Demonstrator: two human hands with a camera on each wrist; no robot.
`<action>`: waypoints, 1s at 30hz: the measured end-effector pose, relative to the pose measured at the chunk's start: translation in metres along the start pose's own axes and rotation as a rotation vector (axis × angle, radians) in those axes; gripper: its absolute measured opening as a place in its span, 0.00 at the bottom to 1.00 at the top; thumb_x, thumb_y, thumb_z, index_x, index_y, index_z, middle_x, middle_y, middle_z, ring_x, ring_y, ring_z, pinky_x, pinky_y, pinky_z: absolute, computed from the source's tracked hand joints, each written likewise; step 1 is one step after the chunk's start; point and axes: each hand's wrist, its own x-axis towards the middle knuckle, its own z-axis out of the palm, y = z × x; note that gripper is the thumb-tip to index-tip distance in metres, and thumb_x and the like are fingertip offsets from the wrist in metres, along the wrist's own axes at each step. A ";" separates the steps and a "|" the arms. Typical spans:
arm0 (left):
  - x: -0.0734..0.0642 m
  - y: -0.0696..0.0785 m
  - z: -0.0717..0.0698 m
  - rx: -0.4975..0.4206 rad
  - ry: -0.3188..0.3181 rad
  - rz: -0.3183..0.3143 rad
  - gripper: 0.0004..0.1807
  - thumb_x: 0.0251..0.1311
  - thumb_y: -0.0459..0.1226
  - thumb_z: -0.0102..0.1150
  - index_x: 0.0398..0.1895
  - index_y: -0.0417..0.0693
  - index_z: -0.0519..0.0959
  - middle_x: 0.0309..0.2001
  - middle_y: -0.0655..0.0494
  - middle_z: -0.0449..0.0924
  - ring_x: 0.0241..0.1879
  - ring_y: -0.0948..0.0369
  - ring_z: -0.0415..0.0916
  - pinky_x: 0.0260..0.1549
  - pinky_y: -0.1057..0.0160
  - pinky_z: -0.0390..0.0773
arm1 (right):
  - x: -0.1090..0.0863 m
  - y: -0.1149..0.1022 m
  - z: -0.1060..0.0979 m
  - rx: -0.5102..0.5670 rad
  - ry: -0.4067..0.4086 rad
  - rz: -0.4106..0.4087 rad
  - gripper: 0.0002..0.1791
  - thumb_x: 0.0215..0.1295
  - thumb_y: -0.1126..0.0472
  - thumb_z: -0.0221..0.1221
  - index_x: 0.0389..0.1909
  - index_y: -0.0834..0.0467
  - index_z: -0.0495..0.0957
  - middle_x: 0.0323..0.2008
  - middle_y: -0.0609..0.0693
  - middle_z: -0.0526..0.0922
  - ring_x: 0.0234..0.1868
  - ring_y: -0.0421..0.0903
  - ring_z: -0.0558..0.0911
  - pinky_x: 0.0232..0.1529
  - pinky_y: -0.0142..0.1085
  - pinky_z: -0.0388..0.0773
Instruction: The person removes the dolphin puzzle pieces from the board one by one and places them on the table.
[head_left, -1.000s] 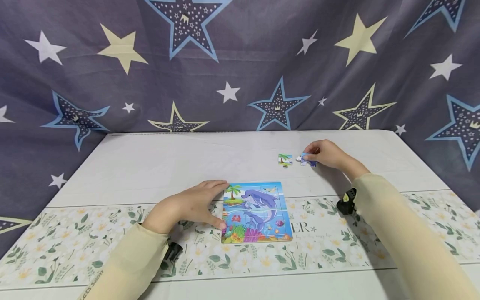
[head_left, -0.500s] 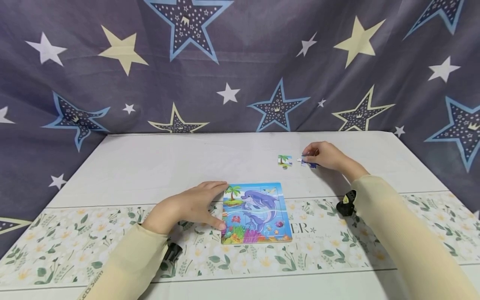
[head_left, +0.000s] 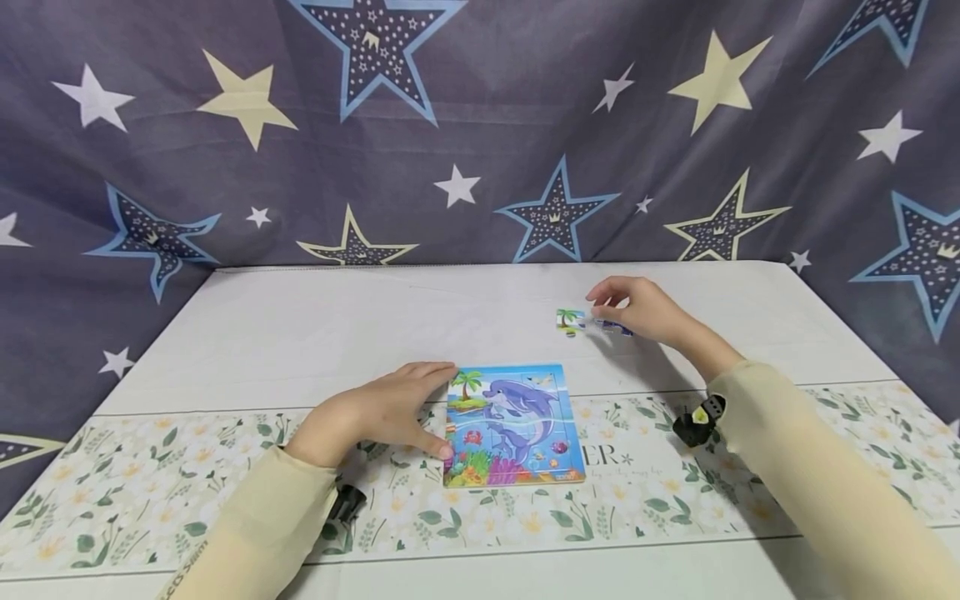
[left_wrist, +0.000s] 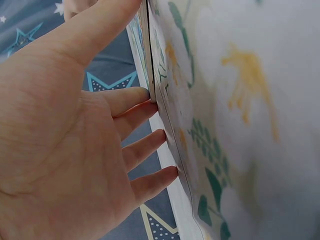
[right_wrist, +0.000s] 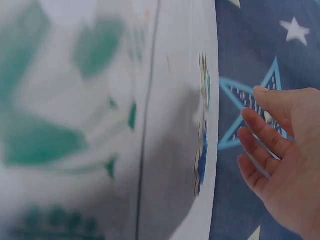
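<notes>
A square dolphin jigsaw puzzle (head_left: 513, 425) lies on the table. My left hand (head_left: 393, 408) is spread at its left side, thumb on the lower left edge and fingertips by the upper left corner. In the left wrist view, those fingers (left_wrist: 150, 185) are nearly straight, tips down at the tabletop. Further back lies a palm-tree puzzle piece (head_left: 568, 319). Just right of it is a blue puzzle piece (head_left: 621, 328), partly covered by my right hand (head_left: 637, 310). The right wrist view shows this hand raised off both pieces, fingers loosely bent and holding nothing.
A white cloth with a floral band (head_left: 225, 467) covers the table (head_left: 337, 325). Behind it hangs a dark curtain (head_left: 480, 125) printed with stars. Black wrist devices sit under both sleeves.
My right hand has let go of the blue puzzle piece, which stays on the table. It has risen and shifted slightly left, toward the palm-tree piece. The left hand has stayed put.
</notes>
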 end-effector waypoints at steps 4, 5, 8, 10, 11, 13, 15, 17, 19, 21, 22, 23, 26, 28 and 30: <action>0.001 0.000 0.000 -0.004 -0.003 0.000 0.62 0.48 0.60 0.72 0.79 0.44 0.50 0.78 0.47 0.47 0.76 0.47 0.43 0.70 0.40 0.52 | -0.008 -0.013 0.009 0.018 -0.045 -0.065 0.10 0.68 0.66 0.62 0.47 0.63 0.82 0.36 0.52 0.83 0.39 0.50 0.80 0.39 0.42 0.77; 0.001 0.000 0.000 -0.004 -0.005 0.000 0.62 0.48 0.60 0.72 0.79 0.44 0.50 0.78 0.47 0.47 0.76 0.47 0.43 0.70 0.40 0.52 | -0.010 -0.016 0.011 0.019 -0.056 -0.077 0.09 0.68 0.65 0.62 0.47 0.62 0.82 0.36 0.51 0.83 0.38 0.49 0.80 0.40 0.42 0.76; 0.001 0.001 0.000 -0.004 -0.007 0.000 0.62 0.48 0.60 0.72 0.79 0.44 0.50 0.78 0.47 0.46 0.76 0.47 0.43 0.70 0.40 0.51 | -0.016 -0.026 0.018 0.043 -0.095 -0.113 0.09 0.67 0.67 0.62 0.47 0.62 0.82 0.36 0.51 0.84 0.36 0.47 0.79 0.39 0.41 0.77; 0.001 0.001 0.000 -0.004 -0.008 -0.002 0.62 0.48 0.60 0.72 0.79 0.44 0.49 0.78 0.48 0.46 0.76 0.47 0.42 0.71 0.40 0.51 | -0.019 -0.031 0.021 0.059 -0.129 -0.140 0.09 0.68 0.68 0.62 0.47 0.61 0.82 0.35 0.50 0.84 0.35 0.45 0.79 0.38 0.40 0.77; 0.001 0.001 0.000 -0.002 -0.009 -0.005 0.62 0.48 0.60 0.72 0.79 0.44 0.49 0.78 0.48 0.46 0.77 0.47 0.42 0.71 0.40 0.51 | -0.021 -0.034 0.022 0.065 -0.146 -0.152 0.09 0.68 0.68 0.61 0.47 0.61 0.82 0.35 0.50 0.83 0.35 0.45 0.79 0.38 0.39 0.78; 0.001 0.001 0.000 -0.003 -0.010 -0.005 0.62 0.48 0.60 0.72 0.79 0.44 0.49 0.78 0.48 0.46 0.77 0.47 0.42 0.71 0.40 0.51 | -0.024 -0.041 0.024 0.076 -0.183 -0.174 0.09 0.68 0.68 0.61 0.48 0.61 0.81 0.35 0.50 0.83 0.34 0.45 0.79 0.37 0.39 0.78; 0.000 0.001 0.000 -0.006 -0.009 -0.005 0.62 0.48 0.60 0.72 0.79 0.44 0.49 0.78 0.48 0.46 0.77 0.47 0.42 0.71 0.40 0.51 | -0.026 -0.047 0.026 0.069 -0.214 -0.191 0.09 0.68 0.67 0.61 0.48 0.60 0.81 0.35 0.48 0.83 0.34 0.44 0.78 0.38 0.39 0.79; 0.001 0.000 0.000 -0.008 -0.007 -0.005 0.61 0.48 0.60 0.72 0.79 0.44 0.50 0.78 0.48 0.46 0.76 0.47 0.42 0.71 0.40 0.51 | -0.027 -0.052 0.028 0.064 -0.242 -0.199 0.09 0.69 0.65 0.61 0.48 0.59 0.81 0.35 0.45 0.83 0.34 0.44 0.78 0.38 0.39 0.79; 0.001 0.000 0.000 -0.014 -0.005 -0.001 0.61 0.48 0.60 0.72 0.79 0.44 0.50 0.78 0.47 0.46 0.76 0.46 0.43 0.70 0.39 0.51 | -0.029 -0.056 0.031 0.060 -0.265 -0.203 0.09 0.69 0.64 0.61 0.48 0.58 0.81 0.35 0.43 0.83 0.34 0.43 0.78 0.38 0.39 0.79; 0.001 0.000 0.001 -0.020 -0.004 -0.001 0.62 0.48 0.60 0.72 0.79 0.44 0.50 0.78 0.48 0.46 0.76 0.46 0.43 0.70 0.39 0.52 | -0.030 -0.059 0.034 0.061 -0.281 -0.214 0.09 0.69 0.63 0.62 0.48 0.57 0.82 0.36 0.41 0.82 0.34 0.43 0.78 0.38 0.39 0.78; 0.001 0.000 0.001 -0.021 -0.004 -0.001 0.61 0.48 0.59 0.72 0.79 0.44 0.50 0.78 0.48 0.46 0.76 0.46 0.43 0.70 0.39 0.52 | -0.030 -0.060 0.035 0.060 -0.287 -0.222 0.09 0.69 0.63 0.62 0.48 0.56 0.82 0.36 0.41 0.82 0.35 0.42 0.78 0.38 0.39 0.78; 0.001 0.000 0.001 -0.024 -0.005 0.000 0.62 0.48 0.59 0.73 0.79 0.44 0.50 0.78 0.48 0.46 0.76 0.46 0.43 0.70 0.39 0.52 | -0.031 -0.061 0.036 0.058 -0.293 -0.232 0.09 0.68 0.63 0.63 0.47 0.56 0.82 0.36 0.41 0.82 0.35 0.42 0.78 0.37 0.39 0.78; 0.001 0.000 0.000 -0.026 -0.007 -0.002 0.61 0.48 0.59 0.73 0.79 0.44 0.50 0.78 0.48 0.46 0.76 0.46 0.42 0.70 0.39 0.51 | -0.031 -0.063 0.039 0.054 -0.315 -0.258 0.08 0.67 0.63 0.64 0.46 0.54 0.83 0.36 0.41 0.82 0.35 0.42 0.78 0.34 0.38 0.77; 0.001 0.000 0.000 -0.026 -0.008 -0.002 0.62 0.48 0.60 0.72 0.79 0.44 0.50 0.78 0.48 0.46 0.76 0.46 0.43 0.70 0.39 0.51 | -0.030 -0.064 0.041 0.048 -0.334 -0.268 0.08 0.67 0.63 0.64 0.45 0.53 0.83 0.36 0.41 0.81 0.34 0.42 0.78 0.32 0.37 0.77; 0.001 0.001 0.000 -0.025 -0.009 -0.002 0.62 0.48 0.60 0.72 0.79 0.44 0.50 0.78 0.48 0.46 0.76 0.46 0.43 0.70 0.39 0.51 | -0.030 -0.065 0.043 0.048 -0.355 -0.269 0.08 0.67 0.63 0.64 0.46 0.54 0.83 0.36 0.41 0.81 0.34 0.42 0.78 0.32 0.37 0.76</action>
